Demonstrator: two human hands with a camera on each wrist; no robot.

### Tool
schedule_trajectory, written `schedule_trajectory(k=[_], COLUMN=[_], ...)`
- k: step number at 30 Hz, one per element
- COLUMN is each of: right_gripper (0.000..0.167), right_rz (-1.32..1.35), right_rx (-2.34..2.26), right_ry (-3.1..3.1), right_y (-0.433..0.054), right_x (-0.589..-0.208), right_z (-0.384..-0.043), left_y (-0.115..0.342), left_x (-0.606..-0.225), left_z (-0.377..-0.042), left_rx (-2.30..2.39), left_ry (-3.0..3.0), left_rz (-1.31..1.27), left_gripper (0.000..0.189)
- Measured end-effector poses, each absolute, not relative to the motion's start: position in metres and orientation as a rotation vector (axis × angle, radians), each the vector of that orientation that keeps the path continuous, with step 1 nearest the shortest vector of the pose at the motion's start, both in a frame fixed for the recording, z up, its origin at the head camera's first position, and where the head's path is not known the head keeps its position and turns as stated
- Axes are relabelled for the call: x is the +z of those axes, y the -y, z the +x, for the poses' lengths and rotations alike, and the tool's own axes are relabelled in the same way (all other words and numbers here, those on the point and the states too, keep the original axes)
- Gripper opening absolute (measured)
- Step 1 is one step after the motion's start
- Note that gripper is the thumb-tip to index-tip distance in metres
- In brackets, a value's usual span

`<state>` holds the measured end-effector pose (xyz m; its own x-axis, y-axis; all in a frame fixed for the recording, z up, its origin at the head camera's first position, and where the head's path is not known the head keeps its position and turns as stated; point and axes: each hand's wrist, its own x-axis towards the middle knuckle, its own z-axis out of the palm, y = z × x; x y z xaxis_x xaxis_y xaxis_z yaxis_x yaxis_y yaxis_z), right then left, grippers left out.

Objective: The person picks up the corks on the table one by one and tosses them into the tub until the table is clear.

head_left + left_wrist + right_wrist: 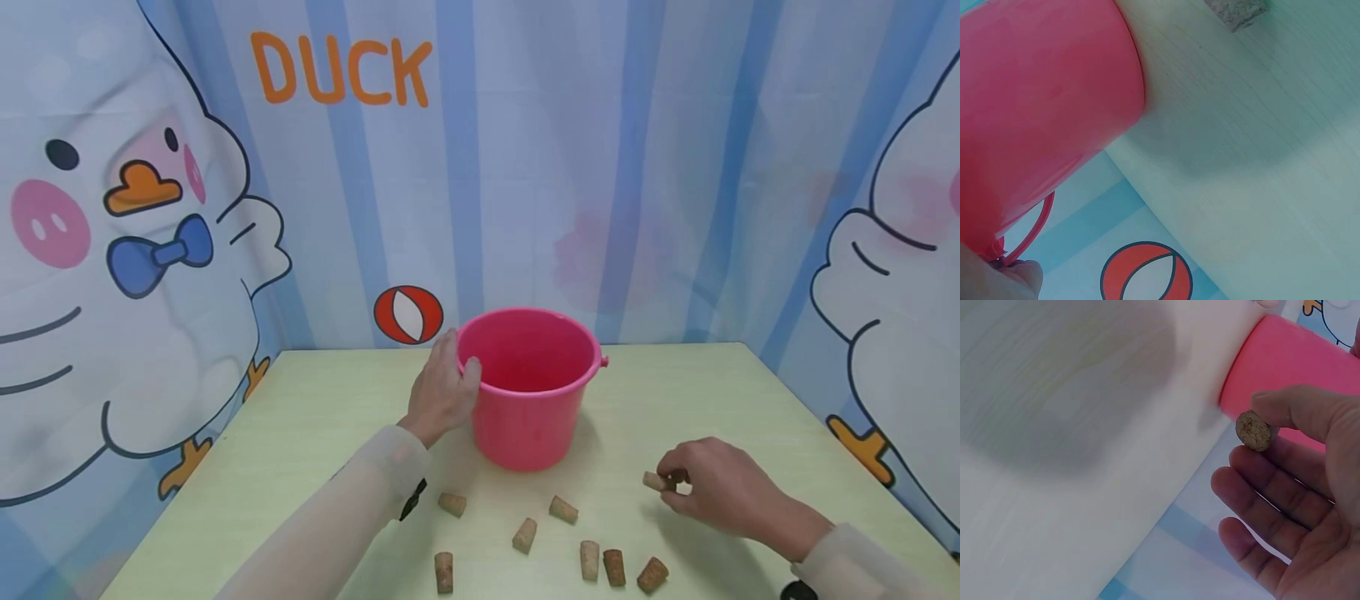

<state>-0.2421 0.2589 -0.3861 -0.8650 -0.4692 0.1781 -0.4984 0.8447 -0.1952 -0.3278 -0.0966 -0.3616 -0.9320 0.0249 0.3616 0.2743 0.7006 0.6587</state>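
Note:
A pink bucket [525,429] stands upright toward the back of the table, its mouth facing up. My left hand [442,392] holds it at the left side of the rim, near the handle's end in the left wrist view. To the right of the bucket, above the tabletop, my right hand [723,487] pinches a cork [1253,431] between thumb and fingertips; the other fingers are loosely bent. Several more corks lie in front of the bucket, among them a pale cork [589,561], a darker cork [614,567] beside it and another cork [452,504] near my left sleeve.
The pale yellow table [345,375] ends at a striped blue curtain [525,167] just behind the bucket. Large printed ducks cover the side curtains. A cork [444,573] lies by the front edge of view, close to my left forearm.

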Motion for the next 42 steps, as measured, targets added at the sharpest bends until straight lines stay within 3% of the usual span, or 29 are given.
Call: schedule_trajectory(k=[42], right_gripper=[0.008], right_rz=[0.714], right_rx=[0.439], right_ry=[2.572], right_y=[-0.22], right_x=[-0.365], right_z=[-0.248], left_y=[0.098], left_x=[-0.364], left_z=[-0.33], left_rx=[-1.09], left_ry=[2.566], left_rz=[-0.242], left_gripper=[0.078])
